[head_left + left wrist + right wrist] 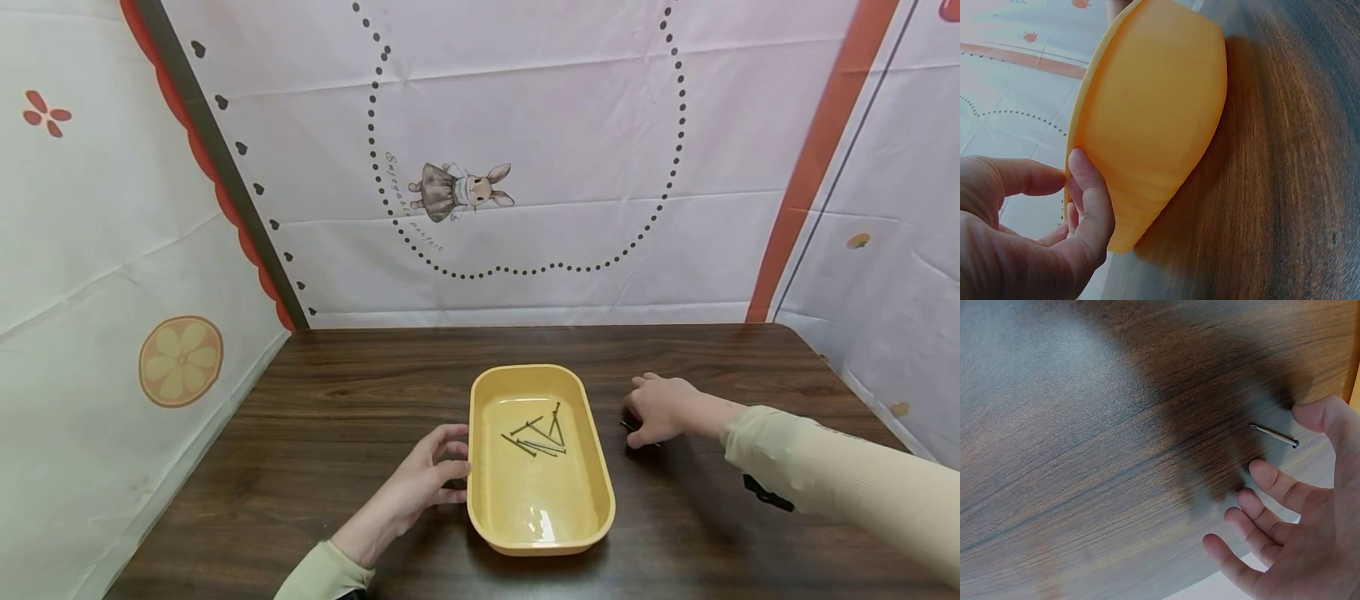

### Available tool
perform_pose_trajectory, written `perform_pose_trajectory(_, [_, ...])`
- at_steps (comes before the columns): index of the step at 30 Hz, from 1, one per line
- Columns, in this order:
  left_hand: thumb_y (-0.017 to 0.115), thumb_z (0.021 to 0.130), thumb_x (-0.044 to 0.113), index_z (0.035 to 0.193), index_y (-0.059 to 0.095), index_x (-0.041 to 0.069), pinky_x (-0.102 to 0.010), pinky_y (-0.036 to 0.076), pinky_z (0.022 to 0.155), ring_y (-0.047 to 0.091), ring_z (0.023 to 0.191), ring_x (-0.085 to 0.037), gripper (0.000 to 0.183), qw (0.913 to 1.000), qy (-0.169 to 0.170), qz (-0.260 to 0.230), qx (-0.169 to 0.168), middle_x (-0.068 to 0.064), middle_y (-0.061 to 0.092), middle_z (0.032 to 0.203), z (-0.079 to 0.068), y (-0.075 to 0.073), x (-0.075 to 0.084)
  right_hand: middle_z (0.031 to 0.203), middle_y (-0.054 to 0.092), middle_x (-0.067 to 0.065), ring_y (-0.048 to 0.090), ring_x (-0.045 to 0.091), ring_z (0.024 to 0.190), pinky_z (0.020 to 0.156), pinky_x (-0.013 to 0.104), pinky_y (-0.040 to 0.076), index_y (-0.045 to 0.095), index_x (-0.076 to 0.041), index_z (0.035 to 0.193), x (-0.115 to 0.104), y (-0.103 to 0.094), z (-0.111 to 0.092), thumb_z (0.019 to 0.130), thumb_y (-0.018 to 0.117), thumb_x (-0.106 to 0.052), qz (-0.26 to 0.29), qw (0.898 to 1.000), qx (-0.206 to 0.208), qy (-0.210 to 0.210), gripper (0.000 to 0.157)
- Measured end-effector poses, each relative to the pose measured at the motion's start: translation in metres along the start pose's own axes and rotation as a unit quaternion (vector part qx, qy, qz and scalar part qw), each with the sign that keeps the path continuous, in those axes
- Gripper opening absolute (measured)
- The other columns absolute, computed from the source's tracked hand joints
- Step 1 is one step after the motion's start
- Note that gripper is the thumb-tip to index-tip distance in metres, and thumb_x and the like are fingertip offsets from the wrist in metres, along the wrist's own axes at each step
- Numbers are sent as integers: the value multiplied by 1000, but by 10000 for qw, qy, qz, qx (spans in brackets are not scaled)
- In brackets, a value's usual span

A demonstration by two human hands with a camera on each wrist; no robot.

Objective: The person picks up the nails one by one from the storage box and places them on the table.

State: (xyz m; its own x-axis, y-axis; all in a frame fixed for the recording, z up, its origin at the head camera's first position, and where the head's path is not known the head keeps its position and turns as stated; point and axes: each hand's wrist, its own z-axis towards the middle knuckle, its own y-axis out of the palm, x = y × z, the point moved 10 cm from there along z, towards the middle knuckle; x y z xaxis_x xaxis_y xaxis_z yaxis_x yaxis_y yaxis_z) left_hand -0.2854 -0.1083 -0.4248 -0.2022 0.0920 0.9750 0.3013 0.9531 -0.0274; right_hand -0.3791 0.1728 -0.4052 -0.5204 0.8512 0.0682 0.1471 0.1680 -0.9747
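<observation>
A yellow rectangular tray (542, 508) stands on the dark wooden table with several metal nails (536, 437) scattered on its floor. At its left side, my left hand (423, 479) touches the rim and outer wall with bent, loosely spread fingers, all of them outside the tray. To the right of the tray, my right hand (660, 410) reaches down over a single nail (1274, 435) lying on the tabletop. In the right wrist view the thumb (1313, 415) and the index finger (1266, 475) are on opposite sides of that nail, apart from it.
The wood-grain table (360, 375) runs back to a white printed cloth (555, 217) that hangs behind it. Similar cloth rises along the left and right edges. Both forearms wear light sleeves (825, 462).
</observation>
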Motion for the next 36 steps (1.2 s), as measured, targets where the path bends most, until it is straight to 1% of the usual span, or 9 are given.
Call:
perform_pose_trajectory(10, [56,93,4,145,35,1,-29,57,69,62,86,-16,56,10000,-19,-14,21,-16,47,122,0,1,-1,81,49,0,51,25,89,52,32,40,52,-19,64,1,1,0,71,73,-45,-14,9999,-121,74,34])
perform_pose_trajectory(13, [56,93,4,145,35,1,-29,57,69,62,86,-16,56,10000,-11,-18,21,-16,47,122,0,1,-1,85,57,2,57,32,101,52,34,42,53,-19,64,2,-2,-1,72,73,-45,-42,9998,-147,92,34])
perform_pose_trajectory(16, [56,93,4,145,35,1,-29,57,69,62,87,-16,56,10000,-2,-25,14,-16,47,122,0,1,-1,94,65,6,56,40,115,54,36,44,54,-19,66,4,-7,-2,73,72,-46,-79,9998,-124,123,34])
perform_pose_trajectory(17, [56,93,4,145,35,0,-29,57,69,62,87,-16,56,10000,0,-26,13,-16,47,122,0,1,-1,95,65,6,56,40,115,54,37,45,55,-19,67,4,-9,-2,73,72,-47,-100,9998,-105,124,34])
perform_pose_trajectory(19, [56,93,4,145,35,0,-29,57,69,62,87,-16,56,10000,-3,-33,15,-16,47,122,0,1,0,92,62,5,57,36,107,54,37,46,56,-19,68,6,-13,-2,73,72,-48,-144,9998,-82,141,34])
perform_pose_trajectory(22, [56,93,4,145,35,1,-29,57,70,63,88,-16,56,10000,-11,-28,24,-16,47,122,0,1,0,90,58,3,56,33,102,55,38,47,58,-20,70,8,-20,-1,73,71,-49,-214,9997,-31,150,32])
perform_pose_trajectory(27, [57,94,5,146,35,1,-30,58,71,63,90,-16,56,10000,-17,-16,9,-16,47,122,1,0,-1,95,60,6,57,35,104,54,37,46,59,-19,72,12,-36,-3,74,70,-47,-181,9997,84,154,30])
perform_pose_trajectory(31, [56,94,5,146,35,1,-29,57,70,63,89,-16,56,10000,-23,-20,2,-16,47,122,1,0,-1,86,54,2,53,26,88,53,35,42,58,-19,72,12,-52,-5,73,69,-45,-136,9996,170,161,28])
perform_pose_trajectory(36, [56,94,4,146,35,2,-29,57,70,63,88,-16,56,10000,-45,-14,28,-15,47,122,1,0,-2,84,53,1,51,23,86,52,36,43,59,-20,72,11,-71,-5,71,69,-45,-170,9995,251,129,28])
